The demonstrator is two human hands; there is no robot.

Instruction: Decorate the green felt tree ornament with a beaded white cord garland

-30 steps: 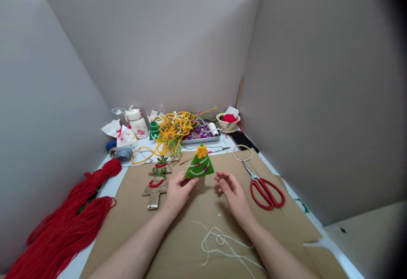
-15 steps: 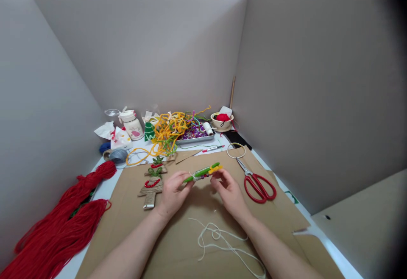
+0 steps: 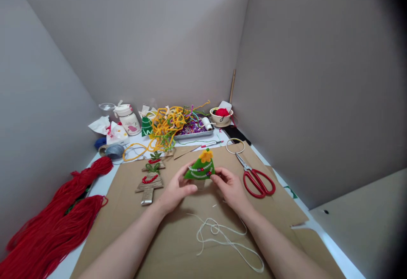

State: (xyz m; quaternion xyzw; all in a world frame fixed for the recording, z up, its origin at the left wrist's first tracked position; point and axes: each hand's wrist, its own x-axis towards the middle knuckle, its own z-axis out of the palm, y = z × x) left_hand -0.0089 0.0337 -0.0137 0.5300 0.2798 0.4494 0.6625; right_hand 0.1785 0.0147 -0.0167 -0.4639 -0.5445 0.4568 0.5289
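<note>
Between my two hands a green felt Christmas tree ornament [image 3: 200, 169] is held up, its decorated face toward me. A yellow flower [image 3: 206, 156] sits near its top, and pale strings with a few coloured beads cross it. My left hand [image 3: 178, 189] supports its left edge, with the fingers partly behind it. At the lower right corner, my right hand [image 3: 226, 183] pinches it between thumb and fingers. A loose white cord [image 3: 219, 236] lies on the cardboard below. Twine-wrapped cardboard trees [image 3: 149, 181] with red beads lie left of my left hand.
Red-handled scissors [image 3: 258, 182] lie right of my right hand, near a ring [image 3: 235, 146]. Red yarn [image 3: 60, 224] runs along the left edge. At the back stand a bead tray [image 3: 194, 134] with tangled yellow yarn [image 3: 168, 124], a white bottle [image 3: 127, 120] and a bowl [image 3: 221, 120].
The ornament has turned from nearly edge-on to show its front, and now stands more upright. Both hands still hold it. The whole view has tilted down slightly.
</note>
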